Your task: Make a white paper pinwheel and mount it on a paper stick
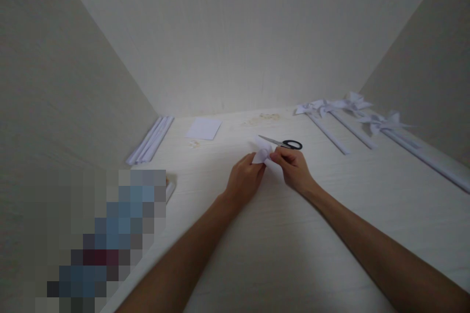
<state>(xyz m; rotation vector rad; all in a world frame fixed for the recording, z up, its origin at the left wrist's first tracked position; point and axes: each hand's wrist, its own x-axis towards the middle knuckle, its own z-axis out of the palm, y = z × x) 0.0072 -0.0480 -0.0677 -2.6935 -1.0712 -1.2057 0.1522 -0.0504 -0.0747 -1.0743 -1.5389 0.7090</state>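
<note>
My left hand and my right hand meet over the pale tabletop and both pinch a small folded piece of white paper between their fingertips. Part of the paper is hidden by my fingers. Black-handled scissors lie on the table just behind the paper, blades pointing left, touching neither hand.
A flat white paper square lies at the back left, with rolled white paper sticks along the left wall. Finished white paper pinwheels on sticks lie at the back right. A blurred patch covers the lower left.
</note>
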